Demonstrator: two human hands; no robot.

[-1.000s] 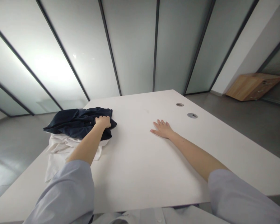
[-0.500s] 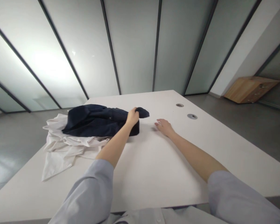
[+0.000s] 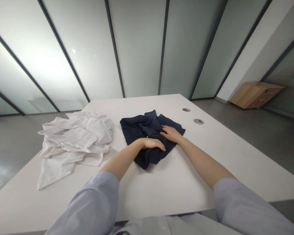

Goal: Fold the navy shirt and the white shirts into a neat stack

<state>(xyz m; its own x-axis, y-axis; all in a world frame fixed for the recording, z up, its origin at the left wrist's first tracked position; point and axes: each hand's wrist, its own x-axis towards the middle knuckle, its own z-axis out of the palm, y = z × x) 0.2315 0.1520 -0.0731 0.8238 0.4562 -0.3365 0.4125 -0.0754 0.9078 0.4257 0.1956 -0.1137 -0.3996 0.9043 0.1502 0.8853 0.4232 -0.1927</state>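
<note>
A dark navy garment [image 3: 134, 125] lies bunched in loose folds on the white table, with a small light spot near its middle. My left hand [image 3: 152, 143] rests across its near side, fingers stretched to the right over the cloth and its palm hidden from view. Beside it, my right hand [image 3: 171, 133] is laid on the garment's right part with the fingers apart. Both hands touch the fabric. To the left, separate from the navy garment, is a crumpled heap of white clothing [image 3: 80, 133].
The white table [image 3: 176, 189] carries two round cable grommets, a farther grommet [image 3: 186, 110] and a nearer grommet [image 3: 198, 121], on its right side. Frosted glass panels [image 3: 139, 49] stand behind it. A wooden cabinet [image 3: 252, 94] is on the floor at the right.
The navy garment has moved right, off the white heap and onto bare table in front of me. My left hand came right and nearer with it; my right hand now touches it.
</note>
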